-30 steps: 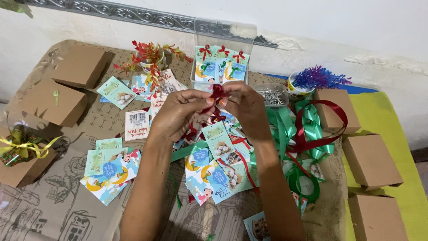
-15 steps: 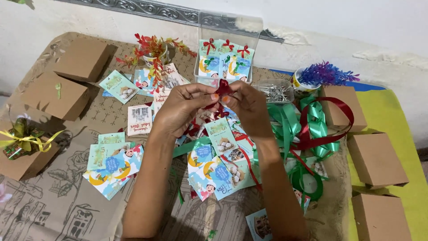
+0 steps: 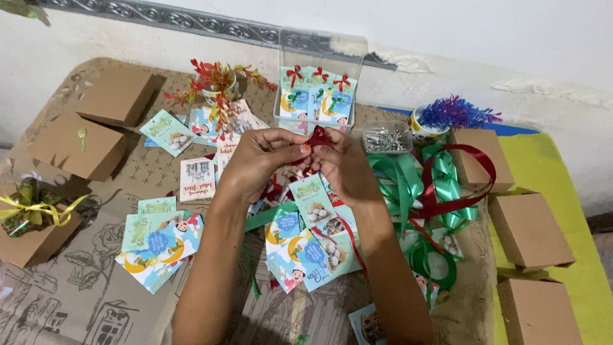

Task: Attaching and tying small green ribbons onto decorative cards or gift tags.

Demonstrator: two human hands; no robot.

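Brown cardboard boxes (image 3: 530,230) line the table's right edge, with more at the left. A clear plastic container (image 3: 317,96) holds bowed cards near the wall. Green ribbon (image 3: 408,185) tangles beside a purple plant (image 3: 456,114).

Left hand (image 3: 258,160), right hand (image 3: 345,167) raised together, fingertips pinched, forearms converging.

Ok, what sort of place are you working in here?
Probably a home craft table for making gift favours. Both hands pinch a small red ribbon bow over scattered printed gift tags, with brown cardboard boxes and green and red ribbon alongside.
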